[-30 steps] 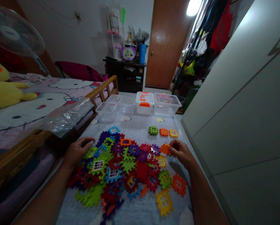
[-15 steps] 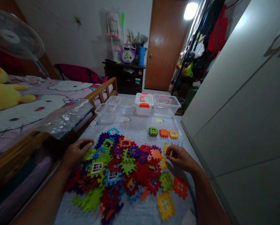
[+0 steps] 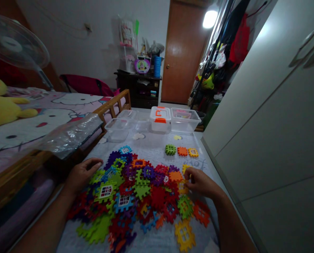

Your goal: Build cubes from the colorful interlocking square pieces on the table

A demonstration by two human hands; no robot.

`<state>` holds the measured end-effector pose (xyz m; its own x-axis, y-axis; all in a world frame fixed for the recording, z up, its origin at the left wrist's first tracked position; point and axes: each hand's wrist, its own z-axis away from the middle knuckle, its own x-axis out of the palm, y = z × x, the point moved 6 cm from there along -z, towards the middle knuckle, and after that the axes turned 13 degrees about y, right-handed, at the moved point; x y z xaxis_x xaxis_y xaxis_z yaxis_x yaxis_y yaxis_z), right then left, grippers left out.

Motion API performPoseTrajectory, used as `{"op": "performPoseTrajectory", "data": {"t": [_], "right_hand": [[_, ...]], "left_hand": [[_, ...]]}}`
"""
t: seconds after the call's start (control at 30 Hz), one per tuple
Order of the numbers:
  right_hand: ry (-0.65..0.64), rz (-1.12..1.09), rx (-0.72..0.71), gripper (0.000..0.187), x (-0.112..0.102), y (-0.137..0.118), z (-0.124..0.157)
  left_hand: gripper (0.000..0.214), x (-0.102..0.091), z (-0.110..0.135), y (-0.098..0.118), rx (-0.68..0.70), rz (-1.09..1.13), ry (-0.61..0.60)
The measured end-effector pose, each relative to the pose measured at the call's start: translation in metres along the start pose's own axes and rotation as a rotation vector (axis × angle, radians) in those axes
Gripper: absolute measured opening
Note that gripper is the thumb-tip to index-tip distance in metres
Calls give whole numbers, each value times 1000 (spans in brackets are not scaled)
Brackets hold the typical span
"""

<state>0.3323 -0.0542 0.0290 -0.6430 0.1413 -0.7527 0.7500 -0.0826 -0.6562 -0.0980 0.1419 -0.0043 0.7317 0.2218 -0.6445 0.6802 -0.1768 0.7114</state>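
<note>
A heap of colourful interlocking plastic building tiles (image 3: 141, 189) covers the cloth in front of me, some with white window inserts. My left hand (image 3: 83, 173) rests at the heap's left edge, fingers stretched and thumb apart, holding nothing. On the other side, my right hand (image 3: 200, 181) has its fingers curled down by the heap's right edge. A yellow tile (image 3: 185, 167) peeks out just beyond these fingertips, and a yellow-orange tile (image 3: 182, 187) lies beside the thumb. What the right fingers grip, if anything, is hidden.
Beyond the heap, a green tile (image 3: 170, 149), an orange tile (image 3: 182, 151) and a yellow window tile (image 3: 193, 152) lie in a row. Clear plastic bins (image 3: 185, 124) and a lidded box with orange clips (image 3: 160, 121) stand farther back. A wooden bed rail (image 3: 112, 103) runs along the left.
My right hand has shifted slightly and its fingers have curled closer together over the yellow tiles. The left hand's fingers look straighter. The camera view has tilted slightly.
</note>
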Motion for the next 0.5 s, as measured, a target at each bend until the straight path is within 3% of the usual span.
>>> {"op": "performPoseTrajectory", "data": {"t": [0.13,0.23,0.33,0.4,0.5], "right_hand": [[-23,-318,130,9,-12,10,3],[129,-451,208,15,-28,21,0],[418,-364,165,15,-44,30,-5],[539,-216,100,10,-48,30,-8],[459,-25,-5,9,-38,27,-11]], "left_hand": [[46,2,-1,-4,-4,5,-24],[48,2,-2,-6,-2,1,-25],[48,1,-3,-5,6,6,-13],[48,1,-2,-3,4,11,-13],[49,1,-2,-2,-8,15,-13]]}}
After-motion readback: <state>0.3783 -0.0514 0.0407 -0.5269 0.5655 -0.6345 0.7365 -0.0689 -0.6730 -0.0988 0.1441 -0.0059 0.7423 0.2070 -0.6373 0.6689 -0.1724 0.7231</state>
